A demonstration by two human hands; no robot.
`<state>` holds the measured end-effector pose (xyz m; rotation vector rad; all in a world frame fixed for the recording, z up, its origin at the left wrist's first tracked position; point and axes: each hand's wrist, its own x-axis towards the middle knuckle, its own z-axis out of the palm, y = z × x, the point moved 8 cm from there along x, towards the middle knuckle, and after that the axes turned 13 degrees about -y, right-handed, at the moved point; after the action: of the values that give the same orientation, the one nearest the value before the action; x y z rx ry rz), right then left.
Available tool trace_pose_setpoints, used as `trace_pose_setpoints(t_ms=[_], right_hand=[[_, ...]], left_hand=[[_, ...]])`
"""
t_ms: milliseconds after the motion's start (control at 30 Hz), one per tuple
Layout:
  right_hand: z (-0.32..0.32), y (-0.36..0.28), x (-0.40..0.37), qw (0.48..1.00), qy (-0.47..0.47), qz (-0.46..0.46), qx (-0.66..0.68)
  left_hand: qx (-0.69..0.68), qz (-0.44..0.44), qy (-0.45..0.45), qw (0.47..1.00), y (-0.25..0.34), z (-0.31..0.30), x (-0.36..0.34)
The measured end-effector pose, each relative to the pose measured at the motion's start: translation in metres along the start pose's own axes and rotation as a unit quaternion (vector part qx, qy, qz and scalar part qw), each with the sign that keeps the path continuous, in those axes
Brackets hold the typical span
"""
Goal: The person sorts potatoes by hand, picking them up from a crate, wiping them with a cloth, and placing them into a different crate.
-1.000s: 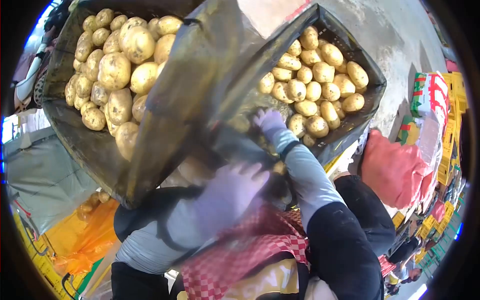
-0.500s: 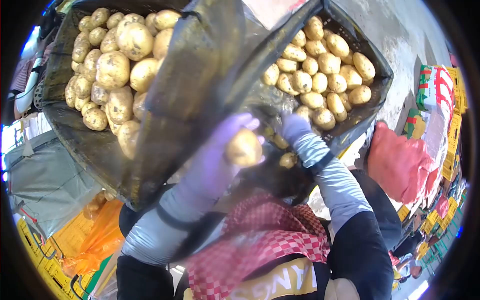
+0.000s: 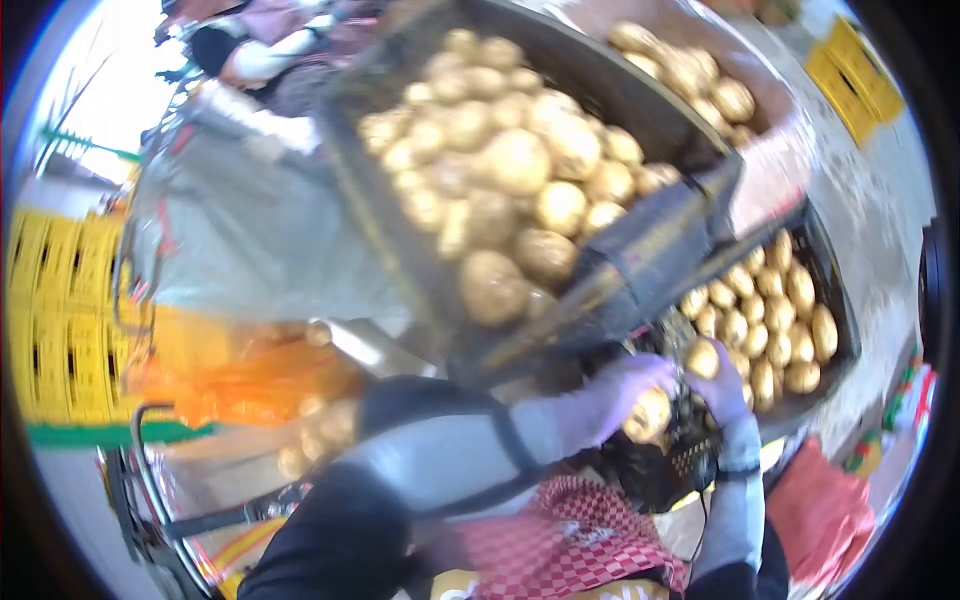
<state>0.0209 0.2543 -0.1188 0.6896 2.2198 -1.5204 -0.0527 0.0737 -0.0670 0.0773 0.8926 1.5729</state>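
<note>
My left hand (image 3: 638,382), in a pale purple glove, is closed around a large potato (image 3: 648,415). Just to its right, my right hand (image 3: 722,385) wears a similar glove and grips a smaller potato (image 3: 703,358). Both are blurred, and some fingers are hidden. Beyond my right hand stands a dark-lined crate (image 3: 848,335) with many potatoes (image 3: 778,312) in it. A larger dark-lined crate (image 3: 375,250), tilted in view, holds bigger potatoes (image 3: 515,160) ahead of my left arm. Dark, wet-looking material (image 3: 688,420) lies between and below my hands.
Another potato-filled container (image 3: 790,110) with a pinkish lining stands at the back. Yellow crates (image 3: 65,320) are stacked at left, near an orange bag (image 3: 240,375) and a grey sheet (image 3: 260,230). A red sack (image 3: 815,510) lies at right. Another person's sleeve (image 3: 270,55) shows at upper left.
The view has swung left, so the crates appear shifted. My right hand has come up from beside the smaller crate's edge and now holds a potato. My left hand still holds one.
</note>
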Motion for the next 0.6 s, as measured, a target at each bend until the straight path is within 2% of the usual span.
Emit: trace_pose_setpoints(t_ms=[67,133,200,267,367,467,533,600], right_hand=[[-0.011,-0.064,-0.040,0.996,-0.005,-0.090,0.003],[-0.013,-0.107,-0.073,0.984,-0.002,-0.123,-0.127],[-0.011,-0.137,-0.100,0.949,0.018,-0.224,-0.222],[-0.004,-0.157,-0.121,0.937,0.003,-0.273,-0.219],[-0.010,-0.163,-0.143,0.961,-0.012,-0.246,-0.128],[-0.020,-0.148,-0.164,0.963,0.024,-0.251,0.096],[-0.022,-0.132,-0.173,0.959,0.007,-0.257,0.121],[-0.018,-0.112,-0.183,0.951,0.006,-0.254,0.174]], left_hand=[[0.093,0.052,-0.081,0.991,0.002,0.023,0.002],[-0.052,-0.076,-0.050,0.994,-0.008,0.046,-0.009],[-0.076,-0.058,-0.172,0.980,-0.013,0.063,-0.005],[-0.142,-0.117,-0.313,0.932,-0.014,0.087,-0.022],[-0.074,-0.091,-0.201,0.972,-0.005,0.080,-0.034],[-0.165,0.034,-0.191,0.967,0.056,0.097,-0.075],[-0.169,0.194,-0.193,0.947,0.116,0.098,-0.120],[-0.190,0.333,-0.212,0.899,0.174,0.098,-0.183]])
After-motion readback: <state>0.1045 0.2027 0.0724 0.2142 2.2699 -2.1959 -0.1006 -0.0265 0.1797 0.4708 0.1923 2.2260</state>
